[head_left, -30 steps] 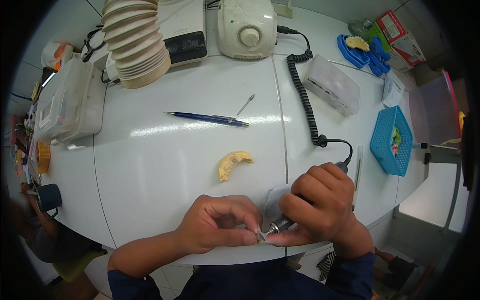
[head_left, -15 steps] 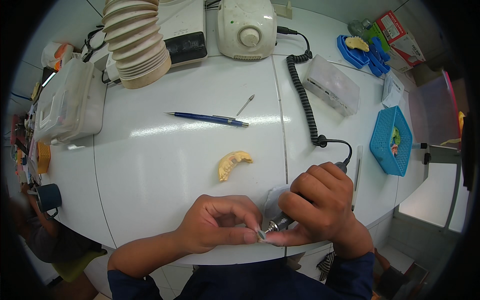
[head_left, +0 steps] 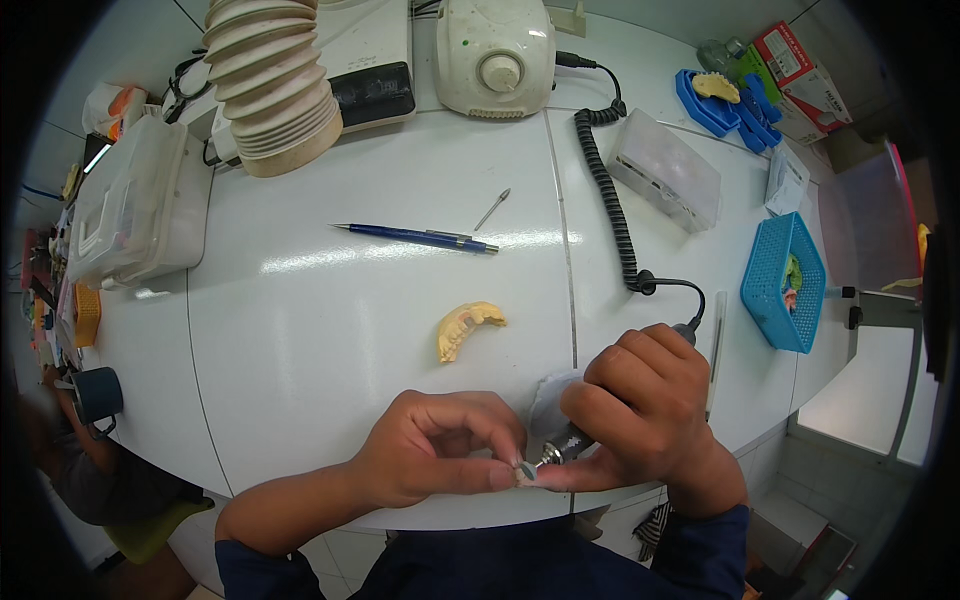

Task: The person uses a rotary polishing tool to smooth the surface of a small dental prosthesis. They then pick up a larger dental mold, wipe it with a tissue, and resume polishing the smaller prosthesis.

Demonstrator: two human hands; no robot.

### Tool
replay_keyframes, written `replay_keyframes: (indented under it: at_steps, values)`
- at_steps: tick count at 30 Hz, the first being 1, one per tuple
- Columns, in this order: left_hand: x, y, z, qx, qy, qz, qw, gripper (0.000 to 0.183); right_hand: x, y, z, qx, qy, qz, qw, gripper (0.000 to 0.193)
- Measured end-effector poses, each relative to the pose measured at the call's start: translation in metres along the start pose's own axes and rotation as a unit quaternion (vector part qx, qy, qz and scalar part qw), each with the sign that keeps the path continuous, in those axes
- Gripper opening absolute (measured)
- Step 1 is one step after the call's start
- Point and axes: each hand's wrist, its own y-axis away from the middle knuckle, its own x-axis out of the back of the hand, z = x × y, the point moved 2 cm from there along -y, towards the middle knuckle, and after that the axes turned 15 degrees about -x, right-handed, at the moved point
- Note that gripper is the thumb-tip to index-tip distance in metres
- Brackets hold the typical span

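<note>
My right hand (head_left: pixel 645 410) is wrapped round a dark rotary handpiece (head_left: pixel 568 443), whose metal nose points left. A small grey-green grinding wheel (head_left: pixel 528 469) sits at its tip. My left hand (head_left: pixel 440 440) pinches a tiny pale piece against that wheel; fingertips hide most of it, and its kind is unclear. The two hands meet low over the table's near edge. Beyond them lies a yellow dental arch model (head_left: pixel 463 328). A pale, flat-looking item (head_left: pixel 550 402) is partly covered by my right hand.
A blue mechanical pencil (head_left: pixel 415 236) and a loose bur (head_left: pixel 492 209) lie farther back. The coiled cord (head_left: pixel 608 190) runs to a white control unit (head_left: pixel 495 60). A ribbed hose (head_left: pixel 272 90) hangs back left; a blue basket (head_left: pixel 783 285) stands right. Another person sits far left.
The handpiece and my right hand have shifted very slightly, and the wheel's angle at the pinched piece differs a little. Everything else on the table stays put.
</note>
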Motion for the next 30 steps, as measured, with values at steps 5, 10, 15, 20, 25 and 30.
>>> replay_keyframes:
  at_steps: [5,10,15,20,25,30]
  values:
    - [-0.0002,0.0002,-0.0003,-0.005,0.007,-0.005,1.0,0.012,0.0,0.0014,-0.0001,0.003,0.003,-0.001,1.0,0.051]
    - [0.0005,0.0006,-0.0012,-0.007,0.009,-0.007,1.0,0.012,-0.0001,0.002,-0.0004,0.005,0.006,-0.002,1.0,0.049]
    - [0.0006,0.0008,-0.0005,-0.008,0.006,-0.006,1.0,0.011,-0.0009,0.002,-0.0007,0.003,0.006,0.001,1.0,0.047]
    - [0.0002,0.0003,-0.0007,-0.007,0.009,-0.007,1.0,0.012,-0.0009,0.0022,-0.0001,0.003,0.005,0.005,1.0,0.049]
    - [-0.0002,0.0007,-0.0001,-0.006,0.009,-0.004,1.0,0.011,-0.0002,0.0013,-0.0007,0.003,0.004,0.008,1.0,0.05]
    - [-0.0001,0.0005,-0.0002,-0.004,0.006,-0.006,1.0,0.011,-0.0006,0.0014,-0.0013,0.003,0.007,0.007,1.0,0.049]
